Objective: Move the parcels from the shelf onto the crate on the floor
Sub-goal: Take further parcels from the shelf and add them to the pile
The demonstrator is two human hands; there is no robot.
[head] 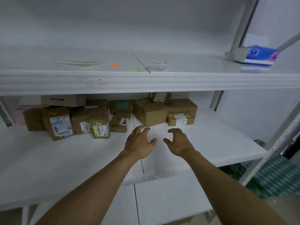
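1. Head view looks into a white shelf unit; its middle shelf carries every one of the parcels, pushed to the far side in a loose row from left to just right of centre. The near half of that board is bare, probably because stock was shoved back against the wall, so both arms must reach deep under the upper shelf.
2. Crate: not in view, so nothing shows of what it holds.
3. Plain brown box, the biggest parcel near centre, sits directly beyond the hands, with a smaller box stacked on top. It looks like the intended pick, since both hands flank its near face.
4. Left hand hovers over the board, fingers spread and slightly curled, gripping nothing; its fingertips are just short of the plain brown box.
5. Right hand mirrors it, fingers fanned and hooked, empty, near a low labelled carton that sits just right of the plain brown box. The paired spread suits a two-sided clamp on a wide box.
6. Every parcel is closed and several bear labels, so contents stay hidden.
7. Tissue pack rests far right on the upper shelf, with an orange scrap nearer the middle.
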